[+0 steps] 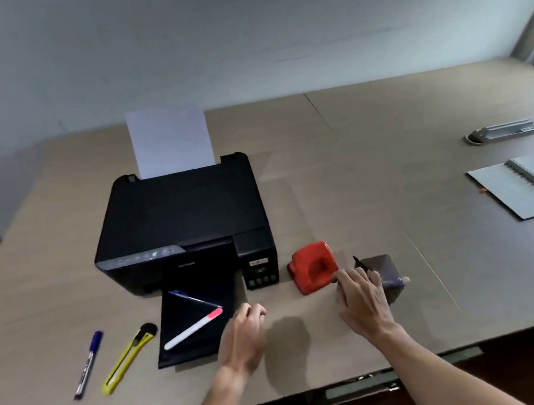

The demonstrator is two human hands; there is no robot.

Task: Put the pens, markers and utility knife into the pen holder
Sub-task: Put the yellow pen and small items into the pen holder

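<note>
The dark pen holder (385, 267) stands right of the red hole punch, with a purple marker (396, 282) leaning in it. My right hand (363, 299) is at the holder's near left side, shut on a black pen (359, 262) whose end sticks up over the rim. My left hand (243, 332) hovers just right of the printer's output tray, fingers loosely curled and holding nothing. On that tray lie a pink-capped white marker (192, 328) and a blue pen (195, 299). A yellow utility knife (129, 359) and a blue marker (88, 365) lie on the table further left.
A black printer (181, 215) with a sheet of paper in its feeder sits behind the tray. The red hole punch (313, 266) is between printer and holder. Far right are a grey stapler (502, 131) and an open ring notebook (533, 185). The table's front edge (320, 383) is close to my arms.
</note>
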